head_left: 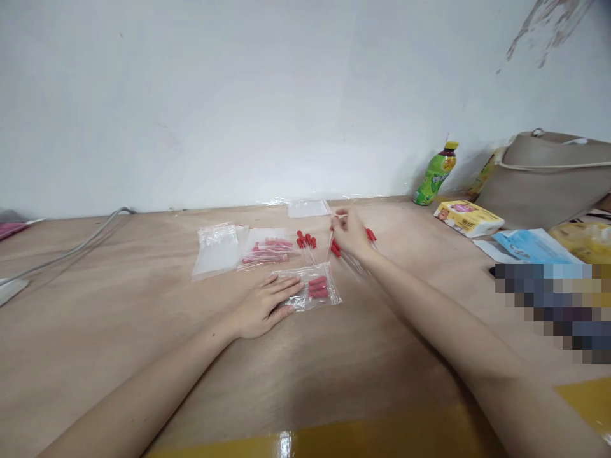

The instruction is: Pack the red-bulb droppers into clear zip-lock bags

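Observation:
My left hand [267, 305] lies flat, fingers spread, on the left part of a clear bag [305, 304] with several red-capped pieces [317, 287] inside. Up and to the right, my right hand [351, 232] is over loose red-ended clear tubes [335, 248], its fingers curled; what they hold, if anything, is too small to tell. More red-ended tubes [307, 242] lie between the hands, and others [371, 235] just right of my right hand. Behind my left hand rests a bag with red pieces [270, 248], beside a stack of clear bags [217, 249].
Near the wall lies a flat clear bag [308, 208]. On the right are a green bottle [433, 177], a yellow tissue pack [468, 218], a blue packet [534, 245] and a grey bag [548, 184]. A grey cable [88, 240] runs along the left.

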A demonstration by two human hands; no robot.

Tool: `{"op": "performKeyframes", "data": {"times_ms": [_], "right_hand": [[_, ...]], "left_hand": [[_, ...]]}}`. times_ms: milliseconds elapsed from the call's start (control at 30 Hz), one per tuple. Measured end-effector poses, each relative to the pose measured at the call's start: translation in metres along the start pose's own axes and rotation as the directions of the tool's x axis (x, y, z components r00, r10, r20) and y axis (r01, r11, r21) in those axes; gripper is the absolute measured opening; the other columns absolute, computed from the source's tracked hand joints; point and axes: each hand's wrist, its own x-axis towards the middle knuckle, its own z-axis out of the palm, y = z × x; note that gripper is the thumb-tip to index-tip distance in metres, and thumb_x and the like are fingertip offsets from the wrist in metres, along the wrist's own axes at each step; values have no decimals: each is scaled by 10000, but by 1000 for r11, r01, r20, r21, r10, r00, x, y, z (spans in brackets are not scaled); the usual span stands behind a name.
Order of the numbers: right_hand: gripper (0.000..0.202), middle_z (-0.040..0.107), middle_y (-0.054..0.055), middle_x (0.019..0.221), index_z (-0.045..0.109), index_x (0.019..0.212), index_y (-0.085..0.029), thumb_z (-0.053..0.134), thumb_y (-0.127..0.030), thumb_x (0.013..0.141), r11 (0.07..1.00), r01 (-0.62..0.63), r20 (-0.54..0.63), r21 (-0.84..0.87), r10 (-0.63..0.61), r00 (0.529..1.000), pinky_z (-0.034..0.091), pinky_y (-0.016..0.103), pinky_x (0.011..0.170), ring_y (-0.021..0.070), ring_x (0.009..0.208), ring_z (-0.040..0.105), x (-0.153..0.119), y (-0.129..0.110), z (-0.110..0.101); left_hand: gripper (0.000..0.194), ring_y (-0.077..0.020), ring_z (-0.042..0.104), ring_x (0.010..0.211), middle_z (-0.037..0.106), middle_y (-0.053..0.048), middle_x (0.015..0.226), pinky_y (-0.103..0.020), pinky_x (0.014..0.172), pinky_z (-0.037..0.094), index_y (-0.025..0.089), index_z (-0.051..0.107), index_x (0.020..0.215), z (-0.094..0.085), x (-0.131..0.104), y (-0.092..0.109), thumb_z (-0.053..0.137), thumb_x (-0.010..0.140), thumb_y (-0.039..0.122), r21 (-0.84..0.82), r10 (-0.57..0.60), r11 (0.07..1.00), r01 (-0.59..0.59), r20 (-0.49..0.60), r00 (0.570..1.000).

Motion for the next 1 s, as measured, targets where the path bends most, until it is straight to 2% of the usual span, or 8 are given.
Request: {"op": "performKeyframes", "data": {"times_ms": [67, 133, 267, 467, 533, 633, 800, 1000], "right_hand": [[243, 584, 3, 737, 414, 1033, -179, 415, -331, 843, 967, 44, -144, 250, -8, 990, 442, 233, 592, 113, 629, 564, -7, 10, -14], [241, 548, -32, 692, 402, 988, -204, 442, -371, 820, 903, 25, -163, 429, 50, 985, 415, 206, 490, 85, 512, 510, -17, 20, -24], [280, 527, -59, 641, 393, 913, -215, 513, -414, 759, 786, -103, -90, 609, 198, 976, 388, 183, 391, 70, 440, 472, -38, 33, -25], [314, 558, -64, 649, 350, 897, -233, 567, -382, 725, 647, -261, 65, 716, 310, 948, 481, 236, 495, 92, 494, 565, -56, 31, -12], [312, 580, -45, 685, 359, 885, -228, 580, -373, 720, 661, -303, 152, 686, 278, 949, 487, 254, 524, 104, 531, 584, -59, 31, -13], [272, 592, -9, 721, 433, 851, -202, 588, -378, 714, 790, -308, 318, 529, 152, 936, 454, 246, 508, 106, 545, 566, -62, 35, -19], [166, 609, 22, 760, 576, 834, -171, 562, -313, 749, 983, 53, 412, 176, -122, 903, 409, 247, 585, 121, 644, 531, -62, 40, -33], [128, 617, 34, 788, 653, 832, -183, 562, -253, 775, 950, 306, 445, -66, -246, 861, 387, 263, 667, 145, 727, 539, -65, 24, -32]], "left_hand": [[445, -168, 265, 1315, 290, 2, 1430, -427, 1097, 141, 298, 247, 1384, 0, 0, 0, 328, 951, 361, -1, -2, 1000, 2, -1, 1000], [448, -169, 271, 1312, 295, 6, 1428, -428, 1096, 145, 305, 239, 1385, 0, 0, 0, 330, 950, 361, -3, 1, 1000, -1, -8, 1000], [456, -162, 267, 1314, 293, 9, 1429, -422, 1099, 142, 306, 217, 1392, 1, 0, 0, 323, 951, 362, -1, 14, 1000, -14, -12, 1000], [456, -168, 278, 1310, 295, 7, 1428, -423, 1097, 147, 309, 220, 1391, 2, 0, -1, 322, 951, 370, 3, 12, 1000, -11, -20, 1000], [451, -166, 276, 1311, 295, 7, 1429, -418, 1097, 150, 308, 228, 1389, 1, -1, 0, 322, 952, 370, 7, 6, 1000, -6, -20, 1000], [449, -163, 262, 1316, 278, 5, 1436, -412, 1096, 155, 305, 228, 1389, 1, -1, 1, 317, 954, 369, 17, 0, 1000, 0, -21, 1000], [459, -160, 247, 1322, 256, 5, 1445, -409, 1100, 141, 307, 202, 1397, 2, -1, 2, 315, 955, 363, 35, -1, 999, 2, -15, 1000], [471, -168, 266, 1315, 272, 0, 1439, -408, 1098, 145, 302, 190, 1400, 2, 0, 0, 322, 953, 364, 32, 15, 999, -13, -35, 999]]}}
